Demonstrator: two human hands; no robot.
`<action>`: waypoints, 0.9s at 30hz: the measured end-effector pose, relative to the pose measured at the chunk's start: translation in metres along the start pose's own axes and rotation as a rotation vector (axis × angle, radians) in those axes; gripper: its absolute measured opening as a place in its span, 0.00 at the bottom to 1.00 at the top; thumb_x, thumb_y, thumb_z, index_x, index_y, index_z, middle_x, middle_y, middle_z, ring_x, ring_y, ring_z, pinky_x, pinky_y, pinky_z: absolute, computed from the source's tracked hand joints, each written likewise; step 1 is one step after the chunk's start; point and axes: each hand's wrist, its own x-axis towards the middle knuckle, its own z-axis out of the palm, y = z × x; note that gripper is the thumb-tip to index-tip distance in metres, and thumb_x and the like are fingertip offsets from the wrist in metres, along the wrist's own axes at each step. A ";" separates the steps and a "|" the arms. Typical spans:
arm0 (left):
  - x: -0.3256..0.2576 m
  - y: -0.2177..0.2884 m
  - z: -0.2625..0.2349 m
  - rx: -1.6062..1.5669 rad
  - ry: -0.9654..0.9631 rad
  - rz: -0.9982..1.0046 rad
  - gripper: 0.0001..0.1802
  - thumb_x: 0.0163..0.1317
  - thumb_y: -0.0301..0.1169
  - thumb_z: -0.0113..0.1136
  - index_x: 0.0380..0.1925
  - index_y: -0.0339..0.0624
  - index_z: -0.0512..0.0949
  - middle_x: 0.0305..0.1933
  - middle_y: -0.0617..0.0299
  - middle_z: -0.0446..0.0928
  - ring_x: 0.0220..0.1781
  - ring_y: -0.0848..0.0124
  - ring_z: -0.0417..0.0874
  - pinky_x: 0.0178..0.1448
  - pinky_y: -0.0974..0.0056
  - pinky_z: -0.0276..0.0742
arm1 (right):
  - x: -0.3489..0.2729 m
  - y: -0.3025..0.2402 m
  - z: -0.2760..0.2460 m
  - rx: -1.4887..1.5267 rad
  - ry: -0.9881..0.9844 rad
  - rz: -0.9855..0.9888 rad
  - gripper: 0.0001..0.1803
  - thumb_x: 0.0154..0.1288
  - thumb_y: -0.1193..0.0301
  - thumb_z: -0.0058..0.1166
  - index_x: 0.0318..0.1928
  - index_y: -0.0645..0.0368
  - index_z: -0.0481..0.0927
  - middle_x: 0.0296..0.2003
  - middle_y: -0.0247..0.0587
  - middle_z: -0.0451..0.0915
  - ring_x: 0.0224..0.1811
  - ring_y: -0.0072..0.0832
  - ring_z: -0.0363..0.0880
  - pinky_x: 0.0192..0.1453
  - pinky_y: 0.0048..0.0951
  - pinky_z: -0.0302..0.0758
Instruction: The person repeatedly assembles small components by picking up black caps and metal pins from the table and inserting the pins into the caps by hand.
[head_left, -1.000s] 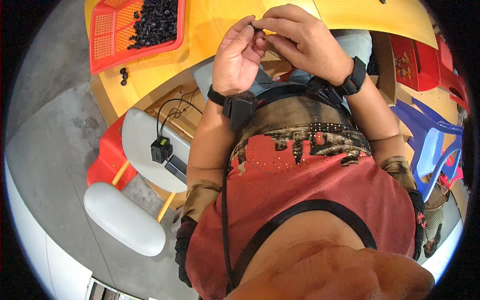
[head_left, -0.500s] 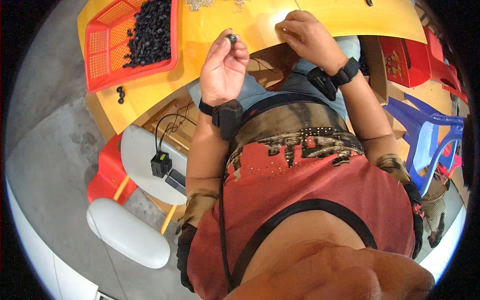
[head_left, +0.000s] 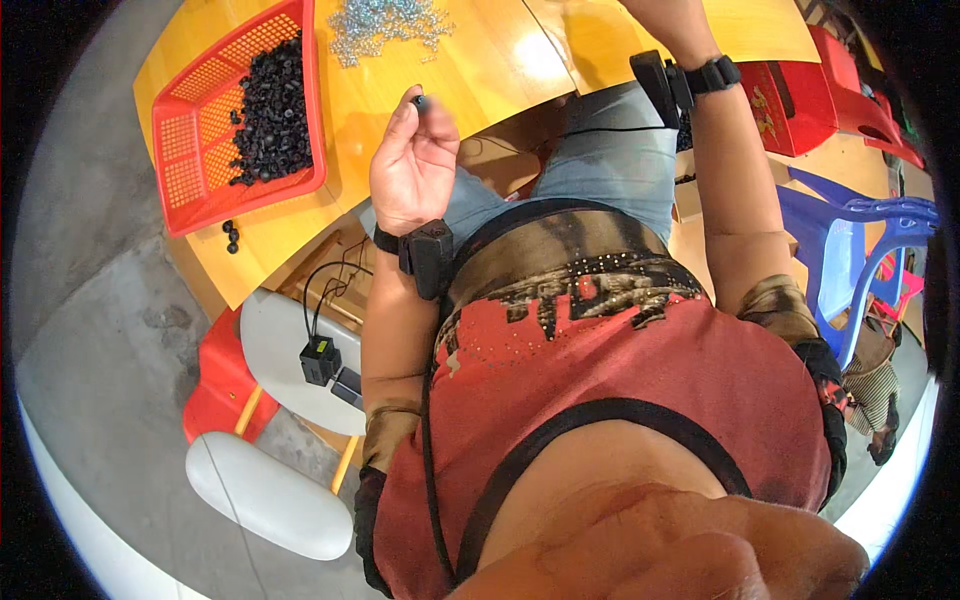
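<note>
Palm up at the near edge of the yellow table [head_left: 480, 75], my left hand [head_left: 413, 170] pinches a small round black piece [head_left: 420, 102] between thumb and fingertips. Motion blurs its other fingers. My right hand [head_left: 682, 28] reaches over the far part of the table, and the top of the picture cuts off its fingers, so what it holds is hidden. Left of my left hand stands a red plastic basket [head_left: 317, 120] with a heap of small black parts [head_left: 272, 115]. Beyond that hand lies a scatter of small clear, shiny pieces [head_left: 385, 28].
A few loose black pieces [head_left: 232, 238] lie on the table by the basket's near corner. A grey-seated chair [head_left: 270, 495] with a black box and cables [head_left: 320, 358] is at my left. To my right are a blue plastic chair [head_left: 840, 240] and a red box [head_left: 790, 110].
My right hand has moved up and away, out past the picture's top edge. My left hand keeps its black piece. The view has shifted, bringing more of the clear pieces into sight.
</note>
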 end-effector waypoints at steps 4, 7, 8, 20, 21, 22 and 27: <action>0.003 -0.001 0.004 0.014 -0.003 -0.005 0.11 0.64 0.23 0.50 0.45 0.34 0.75 0.40 0.55 0.75 0.40 0.69 0.73 0.46 0.69 0.74 | 0.021 0.014 0.008 -0.042 0.035 -0.005 0.07 0.50 0.72 0.56 0.29 0.61 0.84 0.28 0.48 0.81 0.28 0.40 0.80 0.33 0.33 0.76; 0.000 0.001 0.007 0.020 -0.003 0.012 0.11 0.64 0.23 0.50 0.45 0.34 0.75 0.40 0.55 0.75 0.40 0.69 0.74 0.46 0.69 0.74 | 0.031 -0.011 0.003 -0.056 -0.007 0.048 0.07 0.48 0.73 0.55 0.28 0.62 0.83 0.28 0.50 0.80 0.30 0.43 0.79 0.36 0.35 0.76; -0.001 0.002 0.006 0.015 -0.007 0.016 0.11 0.64 0.23 0.50 0.46 0.34 0.75 0.40 0.55 0.75 0.40 0.69 0.74 0.46 0.69 0.74 | 0.033 -0.010 0.008 -0.100 0.051 0.017 0.07 0.47 0.74 0.55 0.28 0.63 0.83 0.27 0.51 0.80 0.31 0.44 0.79 0.37 0.37 0.76; 0.001 0.000 0.011 0.010 -0.003 0.015 0.11 0.65 0.24 0.49 0.46 0.34 0.75 0.40 0.55 0.76 0.40 0.69 0.74 0.45 0.69 0.74 | 0.044 0.003 0.027 -0.291 0.145 -0.060 0.05 0.45 0.75 0.51 0.23 0.63 0.80 0.26 0.53 0.77 0.35 0.47 0.76 0.42 0.40 0.74; 0.001 0.000 0.012 0.011 -0.007 0.010 0.11 0.65 0.24 0.49 0.46 0.34 0.75 0.40 0.55 0.76 0.40 0.69 0.74 0.45 0.69 0.74 | 0.045 0.006 0.030 -0.293 0.145 -0.062 0.05 0.45 0.75 0.51 0.23 0.63 0.80 0.26 0.53 0.77 0.35 0.47 0.76 0.42 0.40 0.74; 0.002 -0.001 0.012 0.009 -0.010 0.010 0.11 0.65 0.24 0.49 0.46 0.34 0.75 0.40 0.55 0.76 0.40 0.69 0.74 0.45 0.69 0.74 | 0.046 0.009 0.032 -0.302 0.145 -0.068 0.05 0.45 0.76 0.51 0.23 0.63 0.80 0.26 0.53 0.77 0.35 0.47 0.76 0.43 0.40 0.73; 0.001 -0.001 0.012 0.015 0.003 0.014 0.11 0.65 0.24 0.50 0.46 0.35 0.75 0.40 0.56 0.76 0.40 0.69 0.74 0.45 0.68 0.74 | 0.048 0.006 0.028 -0.339 0.080 -0.083 0.05 0.44 0.76 0.49 0.23 0.63 0.79 0.26 0.52 0.77 0.36 0.47 0.75 0.43 0.40 0.73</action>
